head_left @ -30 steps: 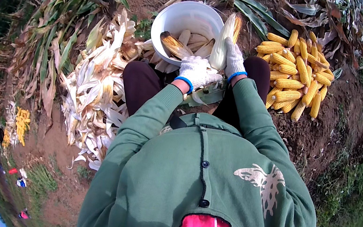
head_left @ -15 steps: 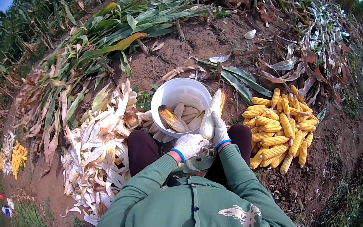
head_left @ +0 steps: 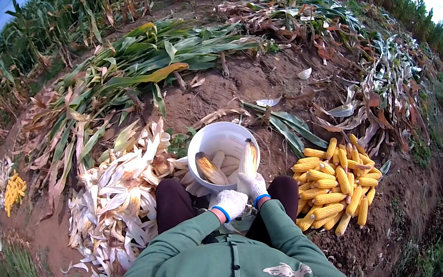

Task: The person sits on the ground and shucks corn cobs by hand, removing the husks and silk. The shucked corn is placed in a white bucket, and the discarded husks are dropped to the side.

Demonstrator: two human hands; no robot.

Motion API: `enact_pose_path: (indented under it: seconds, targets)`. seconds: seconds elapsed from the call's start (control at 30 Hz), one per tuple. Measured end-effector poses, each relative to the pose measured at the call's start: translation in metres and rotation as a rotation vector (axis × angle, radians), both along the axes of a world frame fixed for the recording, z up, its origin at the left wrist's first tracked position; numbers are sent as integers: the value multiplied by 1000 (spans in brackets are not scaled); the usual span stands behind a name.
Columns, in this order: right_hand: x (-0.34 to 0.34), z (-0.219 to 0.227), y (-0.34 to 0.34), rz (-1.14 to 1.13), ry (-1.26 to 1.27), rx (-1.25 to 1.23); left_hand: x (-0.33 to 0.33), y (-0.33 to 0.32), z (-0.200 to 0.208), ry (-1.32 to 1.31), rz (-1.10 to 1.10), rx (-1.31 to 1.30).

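Bare brown soil (head_left: pixel 240 92) is carrying a white bucket (head_left: pixel 203 141); husked yellow cobs (head_left: pixel 335 188) are lying right of it, pale husks (head_left: pixel 113 202) left.

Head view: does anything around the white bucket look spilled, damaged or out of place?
Nothing stands out. The white plastic bucket stands upright with cobs inside; the husked yellow corn cobs and the pale stripped husks lie in separate heaps.

We see a pile of husked yellow cobs (head_left: pixel 335 185) at right, pale husks (head_left: pixel 120 192) at lower left, green cut stalks (head_left: pixel 164 60) above.
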State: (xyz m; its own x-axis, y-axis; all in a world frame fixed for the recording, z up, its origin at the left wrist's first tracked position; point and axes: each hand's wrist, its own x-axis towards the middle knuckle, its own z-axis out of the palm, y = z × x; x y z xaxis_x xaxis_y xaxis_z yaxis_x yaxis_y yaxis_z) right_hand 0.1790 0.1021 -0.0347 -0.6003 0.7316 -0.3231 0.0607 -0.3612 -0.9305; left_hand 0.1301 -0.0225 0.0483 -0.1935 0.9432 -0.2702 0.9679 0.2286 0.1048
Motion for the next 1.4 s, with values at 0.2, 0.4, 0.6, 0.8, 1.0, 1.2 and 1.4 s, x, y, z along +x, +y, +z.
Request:
enact_pose_path:
  seconds: [0.2,0.4,0.6,0.8,1.0,1.2,1.4]
  targets:
    - [-12,20,-16,-109,-455,517,-16,-3,-56,-562,216,-10]
    - [-7,4,5,-96,-425,545,-13,-32,-38,-607,166,445]
    - [-5,-19,9,-187,70,245,-115,-68,55,-295,624,567]
    - [5,-16,16,-129,136,-109,-168,-185,83,128,909,758]
    - [9,-13,12,-82,166,-220,-136,-300,3,-389,1333,393]
    - [0,0,-1,12,263,-404,-125,-448,-98,-79,1383,-617]
    - [18,6,9,67,281,-450,-148,-389,-40,-24,1472,-102]
